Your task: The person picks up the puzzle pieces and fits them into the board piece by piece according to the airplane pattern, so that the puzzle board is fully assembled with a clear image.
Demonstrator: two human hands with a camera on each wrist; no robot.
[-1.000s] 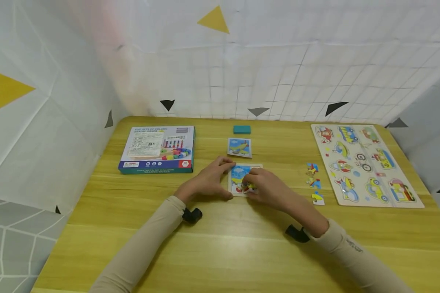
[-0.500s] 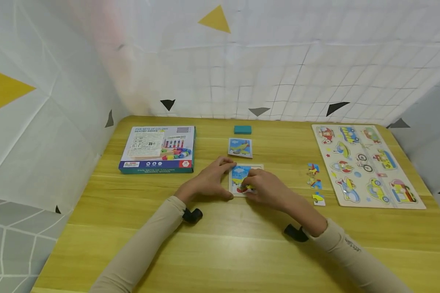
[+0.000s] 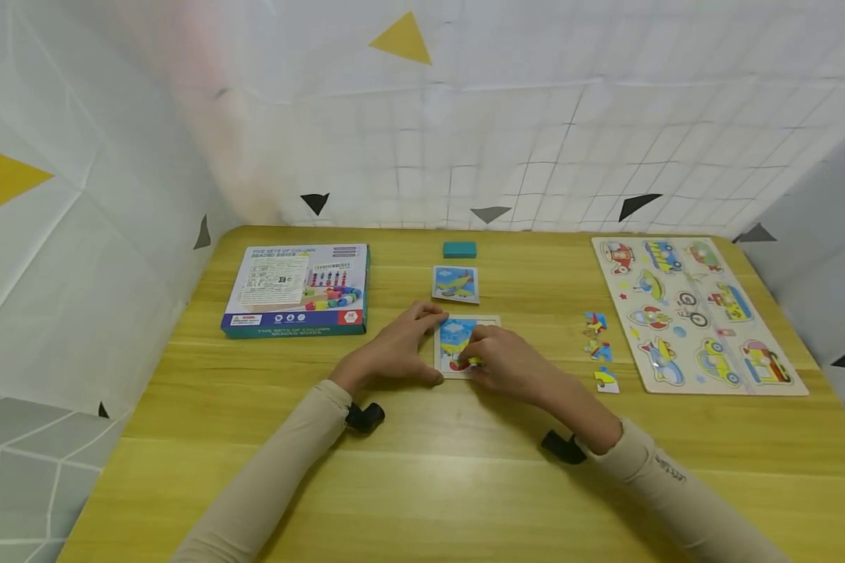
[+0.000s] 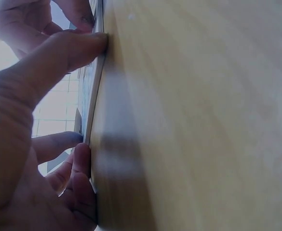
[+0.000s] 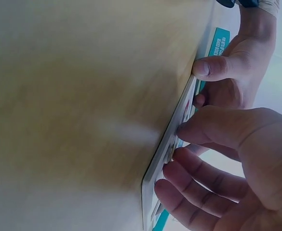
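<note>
A small framed jigsaw puzzle board (image 3: 493,320) with a blue and yellow picture lies mid-table. My left hand (image 3: 397,349) grips its left side, the thumb at the near corner and the fingers at the far one. Over the board's right half, my right hand (image 3: 515,364) pinches a puzzle piece (image 3: 475,360) that shows a bit of yellow; the fingers hide most of it. The right wrist view has the right thumb (image 5: 198,127) low against the board's surface. Just beyond the board is a square airplane picture card (image 3: 455,284).
Several loose jigsaw pieces (image 3: 606,381) lie right of the board. Farther right is a large wooden vehicle puzzle (image 3: 683,332). A beaded-boxes carton (image 3: 296,293) sits at the back left, and a small teal block (image 3: 459,249) near the back wall.
The right fingers have shifted slightly over the board, and less of the yellow piece shows. My left hand keeps its grip on the board. The head view has shifted a little.
</note>
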